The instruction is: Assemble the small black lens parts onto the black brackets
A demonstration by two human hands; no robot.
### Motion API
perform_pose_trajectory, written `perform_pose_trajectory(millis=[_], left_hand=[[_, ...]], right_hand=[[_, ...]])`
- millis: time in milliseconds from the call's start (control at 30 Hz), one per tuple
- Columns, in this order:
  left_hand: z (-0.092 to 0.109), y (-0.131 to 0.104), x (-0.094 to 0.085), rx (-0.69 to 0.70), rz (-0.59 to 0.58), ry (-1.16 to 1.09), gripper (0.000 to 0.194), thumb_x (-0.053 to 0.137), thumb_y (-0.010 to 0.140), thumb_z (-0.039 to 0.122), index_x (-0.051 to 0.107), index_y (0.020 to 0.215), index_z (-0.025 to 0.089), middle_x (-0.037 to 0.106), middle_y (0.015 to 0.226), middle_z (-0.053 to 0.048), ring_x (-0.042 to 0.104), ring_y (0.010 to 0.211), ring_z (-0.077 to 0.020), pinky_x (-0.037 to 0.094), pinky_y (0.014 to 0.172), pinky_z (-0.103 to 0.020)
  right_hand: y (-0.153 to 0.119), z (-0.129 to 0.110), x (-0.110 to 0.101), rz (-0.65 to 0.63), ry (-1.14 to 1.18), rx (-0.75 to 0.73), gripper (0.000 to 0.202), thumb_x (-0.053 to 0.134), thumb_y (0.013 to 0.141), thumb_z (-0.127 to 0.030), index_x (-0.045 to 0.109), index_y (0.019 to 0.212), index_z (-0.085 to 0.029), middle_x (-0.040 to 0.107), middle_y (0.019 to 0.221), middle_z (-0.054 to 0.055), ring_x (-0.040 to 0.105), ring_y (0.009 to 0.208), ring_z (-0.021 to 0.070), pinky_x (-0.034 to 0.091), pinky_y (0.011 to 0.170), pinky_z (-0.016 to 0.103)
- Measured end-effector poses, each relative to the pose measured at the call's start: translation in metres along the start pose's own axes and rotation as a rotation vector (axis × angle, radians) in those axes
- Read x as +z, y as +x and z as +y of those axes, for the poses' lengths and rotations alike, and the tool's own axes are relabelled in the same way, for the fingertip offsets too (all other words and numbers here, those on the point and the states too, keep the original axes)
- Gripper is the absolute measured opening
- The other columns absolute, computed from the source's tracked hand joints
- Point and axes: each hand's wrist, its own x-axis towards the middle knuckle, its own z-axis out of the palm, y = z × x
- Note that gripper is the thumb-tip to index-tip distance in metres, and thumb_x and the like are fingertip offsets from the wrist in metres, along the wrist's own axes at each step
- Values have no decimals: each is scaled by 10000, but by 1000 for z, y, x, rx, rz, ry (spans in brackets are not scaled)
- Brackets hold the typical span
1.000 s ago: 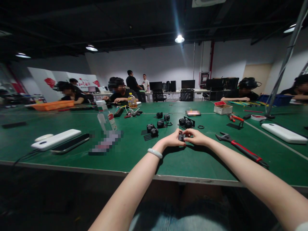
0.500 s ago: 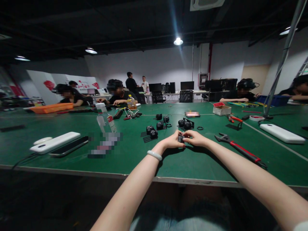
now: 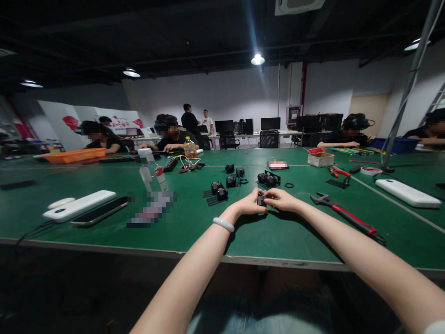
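Observation:
Between my hands, just above the green tabletop (image 3: pixel 194 236), is a small black faceted part (image 3: pixel 261 200), perhaps a plastic fitting. My left hand (image 3: pixel 249 203), with a pale bangle (image 3: pixel 223 224) on its wrist, is closed around the part from the left. From the right, the fingertips of my right hand (image 3: pixel 283 201) pinch at the same part; fingers hide much of it. Beyond my hands lie several similar black parts (image 3: pixel 219 190), some on thin slotted black strips. A black ring (image 3: pixel 289 185) rests beyond my right hand.
An adjustable wrench (image 3: pixel 351 219) with red and black handle lies right of my hands. To the left are a dark phone (image 3: pixel 100 212), a white power bank (image 3: pixel 81 206) and a clear bottle (image 3: pixel 148 169). Co-workers sit across the table; a metal pole (image 3: pixel 406 88) rises at right.
My right fingertips have shifted very slightly on the black part. My left hand and the things on the table have hardly moved.

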Motion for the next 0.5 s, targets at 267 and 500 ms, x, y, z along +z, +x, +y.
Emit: perform_pose_trajectory(millis=[267,500], left_hand=[[-3,1,0,39,-11,3,493,555,555,246,322,977,143,429,823,-12,441,689,-98,387,578,-212],[-6,2,0,52,-9,25,504,557,560,277,318,986,151,435,825,-11,449,688,-104,392,584,-222]], right_hand=[[1,2,1,-15,-1,17,294,445,713,-334,565,893,-134,574,838,61,503,724,142,377,671,260],[1,2,0,-33,3,31,298,421,723,-349,568,855,-125,575,779,53,494,677,131,375,625,241]])
